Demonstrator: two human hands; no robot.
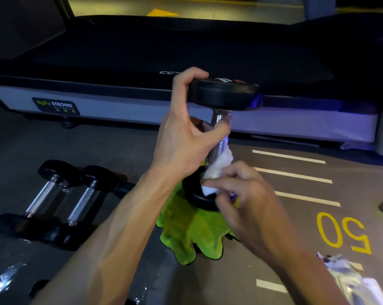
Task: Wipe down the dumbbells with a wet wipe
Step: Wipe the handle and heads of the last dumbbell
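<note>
A dumbbell [221, 128] is stood on end, slightly tilted, on a green cloth [192, 230] spread on the floor [120, 146]. Its upper head is clamped by the curled fingers of the left hand [186, 133], with the thumb laid against the chrome handle. A white wet wipe [217, 172] is pinched by the right hand [250, 199] against the handle's lower end. The lower head is partly hidden by both hands. Left of the cloth, two further dumbbells [54, 201] are laid side by side. A foil packet [353, 282], blurred and cut off, is seen at the right.

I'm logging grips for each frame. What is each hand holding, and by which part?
Left hand grips the upright dumbbell by its top head; right hand pinches the white wipe against the handle's lower end.
</note>
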